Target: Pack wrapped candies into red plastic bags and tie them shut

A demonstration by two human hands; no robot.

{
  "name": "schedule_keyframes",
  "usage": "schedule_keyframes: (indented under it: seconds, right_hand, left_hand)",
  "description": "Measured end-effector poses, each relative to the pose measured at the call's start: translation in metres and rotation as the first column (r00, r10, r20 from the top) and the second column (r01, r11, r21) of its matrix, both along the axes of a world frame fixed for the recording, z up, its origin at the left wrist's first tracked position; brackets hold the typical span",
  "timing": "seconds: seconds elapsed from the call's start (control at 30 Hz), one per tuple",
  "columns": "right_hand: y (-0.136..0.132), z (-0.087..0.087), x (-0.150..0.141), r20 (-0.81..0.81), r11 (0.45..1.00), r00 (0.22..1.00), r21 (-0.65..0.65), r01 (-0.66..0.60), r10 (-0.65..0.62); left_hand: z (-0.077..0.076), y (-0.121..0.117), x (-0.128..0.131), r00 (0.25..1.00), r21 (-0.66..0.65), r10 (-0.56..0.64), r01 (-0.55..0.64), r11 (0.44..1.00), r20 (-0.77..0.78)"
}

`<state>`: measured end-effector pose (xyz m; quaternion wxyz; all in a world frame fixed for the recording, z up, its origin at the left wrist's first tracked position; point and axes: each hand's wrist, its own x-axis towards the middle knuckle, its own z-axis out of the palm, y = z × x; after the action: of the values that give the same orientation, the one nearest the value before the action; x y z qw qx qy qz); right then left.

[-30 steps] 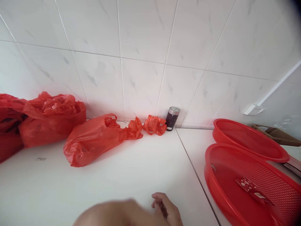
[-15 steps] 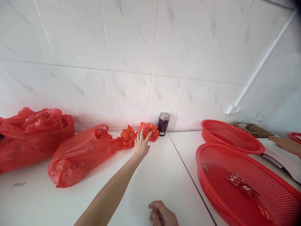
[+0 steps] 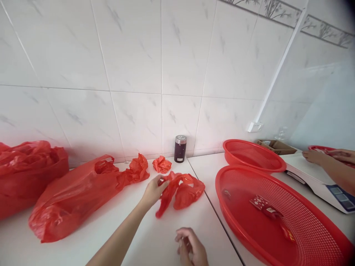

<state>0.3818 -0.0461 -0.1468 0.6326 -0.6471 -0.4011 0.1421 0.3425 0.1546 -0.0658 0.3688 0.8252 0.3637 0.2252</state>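
Observation:
Pinched in my left hand (image 3: 153,191) is a crumpled red plastic bag (image 3: 190,192), which hangs loosely to the right over the white table. My right hand (image 3: 191,245) hovers low near the front with its fingers curled; whether anything sits inside them I cannot make out. Behind the held bag lies a small wad of red plastic (image 3: 162,164) by the wall. Left of my left hand rests a long, filled red bag (image 3: 80,195) with a twisted end.
A dark tumbler (image 3: 180,149) stands at the wall. On the right are a large red basket (image 3: 222,184) with small packets, another red basket (image 3: 253,166), a white scale (image 3: 313,171) and a co-worker's hands (image 3: 316,157). A bulky red bag (image 3: 30,181) fills the far left.
My left hand has taken hold of a red bag by the tumbler and drawn it nearer, spreading it partly. The view has shifted right. My right hand stays curled in front.

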Motion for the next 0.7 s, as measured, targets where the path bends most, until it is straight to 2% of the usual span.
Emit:
schedule_keyframes:
  seconds: [0.07, 0.13, 0.23, 0.3, 0.4, 0.47, 0.5, 0.57, 0.63, 0.7]
  right_hand:
    - [-0.004, 0.022, 0.019, 0.212, 0.997, 0.977, 0.068, 0.022, -0.036]
    - [-0.004, 0.036, 0.037, 0.423, 0.998, 0.904, 0.041, 0.050, -0.062]
    - [-0.001, 0.035, 0.056, 0.635, 0.978, 0.768, -0.093, 0.186, -0.085]
    - [0.000, 0.027, 0.061, 0.671, 0.965, 0.740, -0.163, 0.206, -0.045]
    - [-0.005, 0.022, 0.056, 0.584, 0.980, 0.808, -0.195, 0.040, 0.083]
    - [-0.011, 0.028, 0.051, 0.517, 0.983, 0.844, -0.172, -0.060, 0.143]
    - [-0.014, 0.032, 0.049, 0.510, 0.986, 0.848, -0.151, -0.077, 0.144]
    - [-0.020, 0.037, 0.049, 0.553, 0.995, 0.830, -0.096, -0.019, 0.069]
    - [-0.025, 0.036, 0.055, 0.641, 0.992, 0.765, -0.053, 0.113, -0.053]
    - [-0.030, 0.028, 0.064, 0.718, 0.968, 0.685, -0.069, 0.240, -0.119]
  left_hand:
    - [-0.006, -0.028, -0.024, 0.999, -0.102, -0.026, 0.030, 0.994, 0.035]
    - [-0.010, -0.046, -0.047, 0.998, -0.173, -0.019, 0.028, 0.984, 0.054]
    - [-0.011, -0.055, -0.077, 0.994, -0.224, 0.083, -0.065, 0.972, 0.073]
    - [-0.008, -0.054, -0.091, 0.979, -0.268, 0.181, -0.149, 0.952, 0.098]
    - [-0.004, -0.052, -0.099, 0.951, -0.350, 0.272, -0.206, 0.914, 0.150]
    - [-0.004, -0.052, -0.095, 0.956, -0.363, 0.254, -0.187, 0.913, 0.145]
    - [-0.004, -0.052, -0.092, 0.962, -0.345, 0.237, -0.179, 0.921, 0.134]
    - [-0.003, -0.053, -0.085, 0.956, -0.249, 0.266, -0.230, 0.941, 0.122]
    - [0.004, -0.055, -0.080, 0.923, -0.062, 0.354, -0.348, 0.935, 0.154]
    - [0.014, -0.061, -0.078, 0.905, 0.139, 0.369, -0.402, 0.905, 0.213]
